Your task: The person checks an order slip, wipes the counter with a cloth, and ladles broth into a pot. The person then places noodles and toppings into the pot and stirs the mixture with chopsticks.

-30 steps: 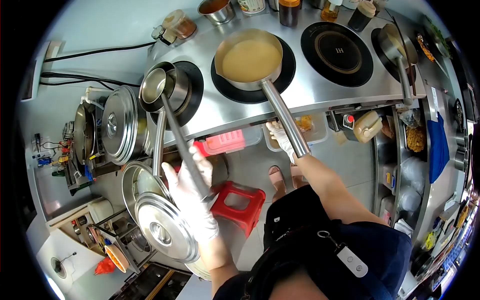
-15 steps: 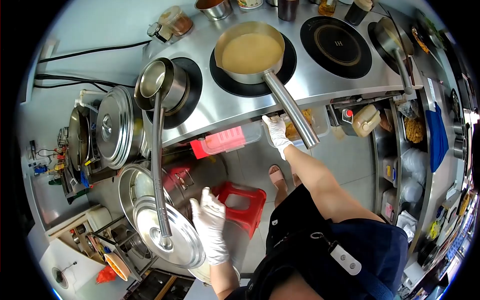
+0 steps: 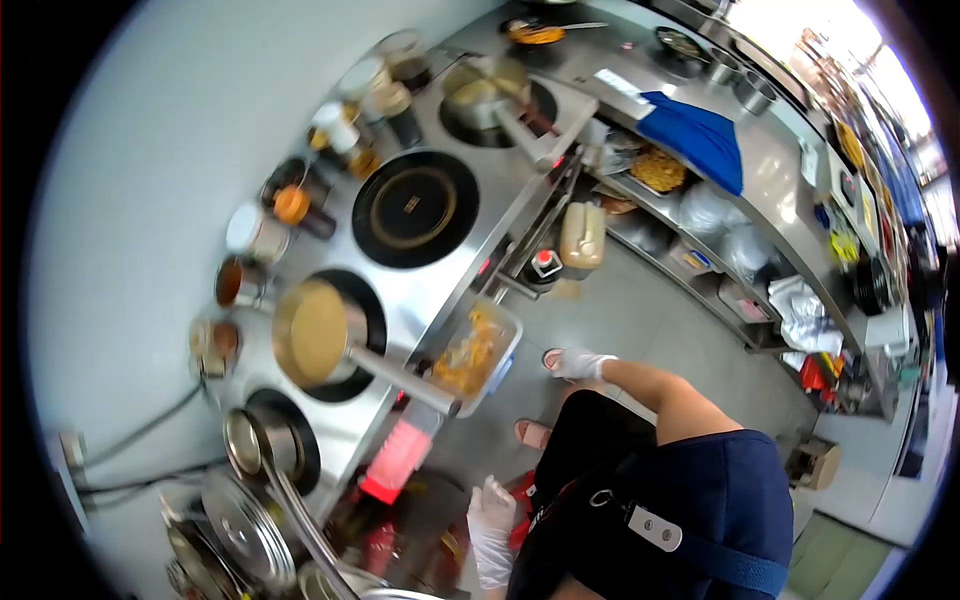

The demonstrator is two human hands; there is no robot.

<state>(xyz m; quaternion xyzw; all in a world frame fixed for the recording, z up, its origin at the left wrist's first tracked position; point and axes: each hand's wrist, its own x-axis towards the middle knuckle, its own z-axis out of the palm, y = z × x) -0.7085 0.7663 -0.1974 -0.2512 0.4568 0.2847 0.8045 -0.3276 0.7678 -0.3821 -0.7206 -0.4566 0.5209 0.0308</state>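
My left hand, in a white glove, hangs low near the red stool with loosely bent fingers and nothing visible in it. My right hand, also gloved and a little blurred, is held over the floor with its fingers stretched to the left. It is apart from the clear container of yellowish food pieces, which juts out below the counter edge. Above that container reaches the long handle of a saucepan holding tan liquid.
A black induction plate and a smaller pan are farther along the steel counter. Jars and bottles line the wall. A jug stands on the floor by the shelves. A blue cloth overhangs the right-hand counter.
The view has swung to the right. My right hand has come away from the food container's edge and is now over the floor. My left hand remains low near the stool.
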